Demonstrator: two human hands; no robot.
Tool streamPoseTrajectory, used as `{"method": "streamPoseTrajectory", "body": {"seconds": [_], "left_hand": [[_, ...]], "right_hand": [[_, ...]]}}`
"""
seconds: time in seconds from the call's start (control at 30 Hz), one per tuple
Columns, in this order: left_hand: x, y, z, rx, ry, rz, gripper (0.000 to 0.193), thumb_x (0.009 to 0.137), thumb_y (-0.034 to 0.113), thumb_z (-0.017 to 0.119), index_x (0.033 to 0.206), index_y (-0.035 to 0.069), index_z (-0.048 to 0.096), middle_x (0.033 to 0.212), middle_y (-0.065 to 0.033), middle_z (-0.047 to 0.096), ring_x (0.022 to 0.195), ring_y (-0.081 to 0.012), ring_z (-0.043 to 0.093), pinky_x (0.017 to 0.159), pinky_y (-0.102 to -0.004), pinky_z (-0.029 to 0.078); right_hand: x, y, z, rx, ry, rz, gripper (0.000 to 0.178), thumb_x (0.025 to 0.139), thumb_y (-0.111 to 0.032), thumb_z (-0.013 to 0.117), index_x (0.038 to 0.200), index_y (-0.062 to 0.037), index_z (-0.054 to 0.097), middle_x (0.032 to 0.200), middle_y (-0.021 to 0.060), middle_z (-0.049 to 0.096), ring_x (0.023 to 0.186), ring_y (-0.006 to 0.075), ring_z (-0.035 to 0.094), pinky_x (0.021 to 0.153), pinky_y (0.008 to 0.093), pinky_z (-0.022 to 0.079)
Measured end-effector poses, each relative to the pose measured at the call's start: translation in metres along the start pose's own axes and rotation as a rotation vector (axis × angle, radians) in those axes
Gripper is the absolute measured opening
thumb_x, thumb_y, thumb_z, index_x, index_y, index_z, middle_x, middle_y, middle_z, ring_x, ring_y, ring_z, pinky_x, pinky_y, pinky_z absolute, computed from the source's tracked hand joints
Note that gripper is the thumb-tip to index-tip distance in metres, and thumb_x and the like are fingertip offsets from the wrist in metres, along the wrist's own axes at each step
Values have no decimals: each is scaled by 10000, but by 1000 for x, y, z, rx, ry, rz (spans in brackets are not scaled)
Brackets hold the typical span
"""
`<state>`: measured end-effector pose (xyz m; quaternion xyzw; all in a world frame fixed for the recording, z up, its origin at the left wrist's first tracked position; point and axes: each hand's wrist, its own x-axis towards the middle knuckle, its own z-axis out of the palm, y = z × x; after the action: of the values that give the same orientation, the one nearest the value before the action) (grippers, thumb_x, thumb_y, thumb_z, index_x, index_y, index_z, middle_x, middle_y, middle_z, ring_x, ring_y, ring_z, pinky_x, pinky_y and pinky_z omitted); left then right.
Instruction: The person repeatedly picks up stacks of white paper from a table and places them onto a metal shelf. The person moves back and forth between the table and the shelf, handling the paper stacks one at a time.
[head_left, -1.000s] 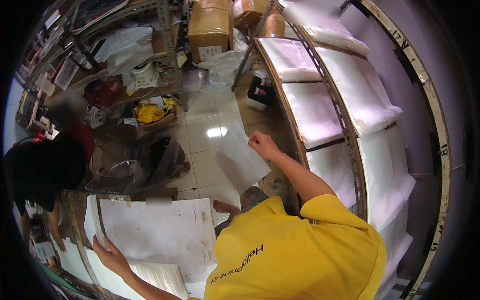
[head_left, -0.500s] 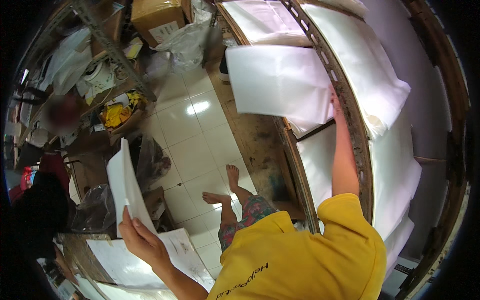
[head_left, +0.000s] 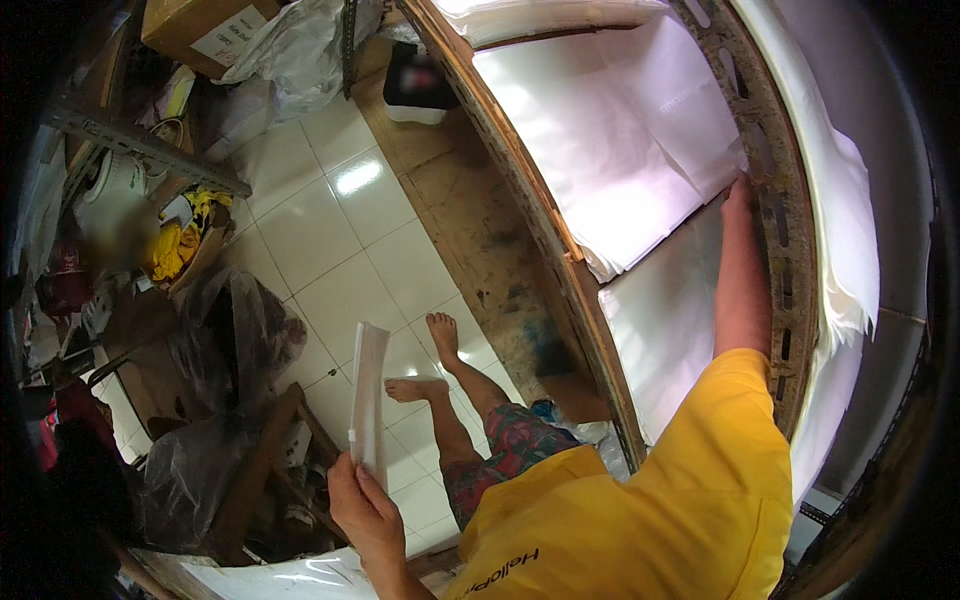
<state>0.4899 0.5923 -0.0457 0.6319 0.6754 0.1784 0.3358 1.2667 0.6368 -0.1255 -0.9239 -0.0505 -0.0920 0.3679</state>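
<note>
My left hand is closed around the lower end of a thin white packet, which stands nearly upright and is seen almost edge-on. Whether it is sheets or flat bags I cannot tell. My right arm reaches into a shelf bay on the right. At the near right corner of a stack of large white sheets, my right hand is closed on the edge, its fingertips partly hidden. The top sheet lies over the stack, with a crease across it.
A slotted metal post stands just right of my right arm. More white sheets lie in the nearer bay. On the left are a cardboard box, clear plastic bags and a bin of yellow cloth. White tiles cover the floor.
The large white sheet in my right hand has come down from over the shelf edge onto the stack. The packet in my left hand has moved right and turned more edge-on. The view has shifted.
</note>
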Motion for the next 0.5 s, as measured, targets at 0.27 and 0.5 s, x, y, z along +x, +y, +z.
{"method": "streamPoseTrajectory", "body": {"seconds": [0.27, 0.5], "left_hand": [[5, -10, 15, 125, -13, 26, 185, 947, 31, 505, 1092, -48, 590, 1015, -199, 518, 898, -366, 556, 756, -431, 472], [2, -7, 22, 86, -34, -10, 141, 947, 45, 527, 1037, -48, 585, 917, -192, 509, 806, -355, 545, 692, -437, 450]], "right_hand": [[22, 0, -4, -36, 165, 3, 341, 814, -324, 709, 906, 4, 722, 796, 122, 715, 664, 249, 685, 645, 384, 540], [22, 4, -12, -283, 19, -54, 340, 813, -338, 696, 974, -44, 752, 904, 142, 738, 835, 289, 710, 764, 410, 551]]}}
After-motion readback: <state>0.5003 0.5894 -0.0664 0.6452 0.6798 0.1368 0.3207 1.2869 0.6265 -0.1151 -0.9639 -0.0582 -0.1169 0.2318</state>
